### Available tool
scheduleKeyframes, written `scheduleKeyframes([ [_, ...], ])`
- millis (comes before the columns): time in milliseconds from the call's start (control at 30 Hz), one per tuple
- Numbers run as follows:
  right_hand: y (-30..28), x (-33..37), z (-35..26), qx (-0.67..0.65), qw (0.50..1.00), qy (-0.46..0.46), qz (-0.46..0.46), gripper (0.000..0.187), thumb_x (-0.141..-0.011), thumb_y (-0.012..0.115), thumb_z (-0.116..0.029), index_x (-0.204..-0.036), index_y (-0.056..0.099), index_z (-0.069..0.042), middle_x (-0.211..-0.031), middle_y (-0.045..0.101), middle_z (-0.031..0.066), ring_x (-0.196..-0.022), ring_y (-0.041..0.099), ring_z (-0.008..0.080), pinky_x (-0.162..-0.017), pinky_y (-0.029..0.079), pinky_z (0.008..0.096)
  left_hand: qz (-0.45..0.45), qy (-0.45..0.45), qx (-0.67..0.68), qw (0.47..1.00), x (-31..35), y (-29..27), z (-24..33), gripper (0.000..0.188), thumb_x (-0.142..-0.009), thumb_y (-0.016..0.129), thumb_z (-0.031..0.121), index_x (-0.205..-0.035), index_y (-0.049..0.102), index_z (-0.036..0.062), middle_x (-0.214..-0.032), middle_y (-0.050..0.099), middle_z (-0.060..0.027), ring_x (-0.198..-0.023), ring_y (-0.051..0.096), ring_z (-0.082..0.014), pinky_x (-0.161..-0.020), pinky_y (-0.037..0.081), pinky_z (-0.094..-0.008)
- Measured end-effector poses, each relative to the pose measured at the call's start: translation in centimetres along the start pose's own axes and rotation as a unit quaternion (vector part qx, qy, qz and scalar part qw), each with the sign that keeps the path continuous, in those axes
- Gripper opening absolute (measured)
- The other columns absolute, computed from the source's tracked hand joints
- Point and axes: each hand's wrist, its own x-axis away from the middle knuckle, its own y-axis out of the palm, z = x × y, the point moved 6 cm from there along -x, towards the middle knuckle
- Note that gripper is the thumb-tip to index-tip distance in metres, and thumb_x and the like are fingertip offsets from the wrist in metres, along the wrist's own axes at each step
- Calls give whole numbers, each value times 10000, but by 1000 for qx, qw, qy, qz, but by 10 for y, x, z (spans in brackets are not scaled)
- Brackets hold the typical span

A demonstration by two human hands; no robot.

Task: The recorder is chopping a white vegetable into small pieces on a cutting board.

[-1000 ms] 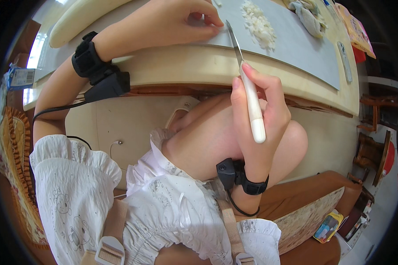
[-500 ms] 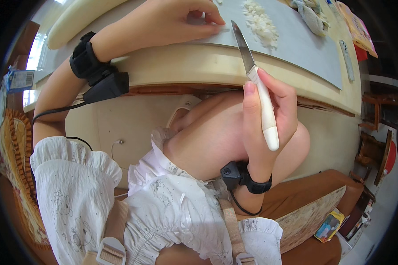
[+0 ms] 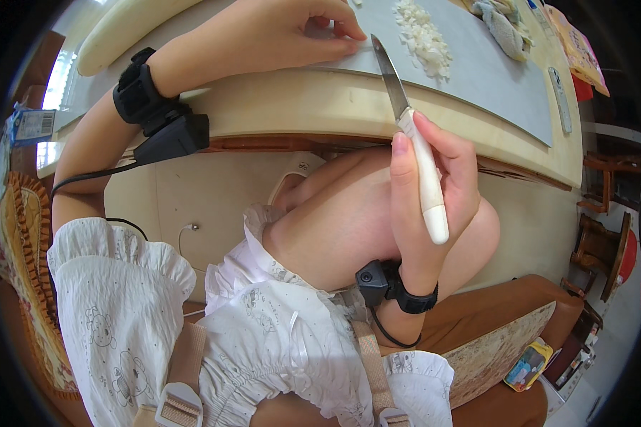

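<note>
- Right hand [image 3: 427,206] is raised upright, fingers wrapped round a white-handled knife [image 3: 413,135], blade tip pointing away.
- Left hand [image 3: 278,32] lies curled, fingertips pressing the grey cutting board [image 3: 491,71] on the tabletop [image 3: 299,99], holding nothing.

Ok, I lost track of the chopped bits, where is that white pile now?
In the head view, the white chopped pile lies on the grey cutting mat, top centre, just right of the knife tip.

My top [image 3: 214,341]: white cotton, ruffled short sleeves, faint printed cartoon figures; beige shoulder straps [image 3: 185,363] with pale plastic buckles crossing it; my left wrist: wide black band [image 3: 137,92] carrying a black boxy unit [image 3: 172,139], a thin black cable [image 3: 85,178] trailing from it; my right wrist: narrower black band [image 3: 413,299] with a small black camera-like module [image 3: 374,279] and cable.
</note>
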Motion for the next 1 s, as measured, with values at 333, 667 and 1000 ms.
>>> scheduleKeyframes([
  [333, 9, -3, -6, 55, 989, 102, -90, 224, -944, 706, 2, -1166, 684, 10, -1037, 719, 74, -910, 644, 91, -821, 518, 226, -1, -4, 20, 1000, 1, 0, 0, 162, -895, 762, 113, -968, 771, -32, -878, 719, -137, -738, 677, -229, -666, 544, -293],
  [667, -1, 2, 0, -9, 1000, -4, 18, 250, -887, 772, -26, -1130, 717, -29, -980, 768, 90, -745, 665, 127, -706, 533, 254, 4, -13, 31, 999, 1, 2, -6, 163, -900, 761, 117, -975, 768, -28, -891, 712, -139, -763, 684, -232, -681, 548, -297],
  [1000, 0, 3, 3, -17, 1000, 14, 6, 247, -896, 773, -40, -1136, 714, -31, -992, 768, 101, -747, 660, 119, -704, 529, 253, 6, -8, 35, 999, 2, 1, -4, 170, -901, 766, 120, -980, 769, -30, -869, 702, -133, -742, 670, -223, -663, 532, -291],
])
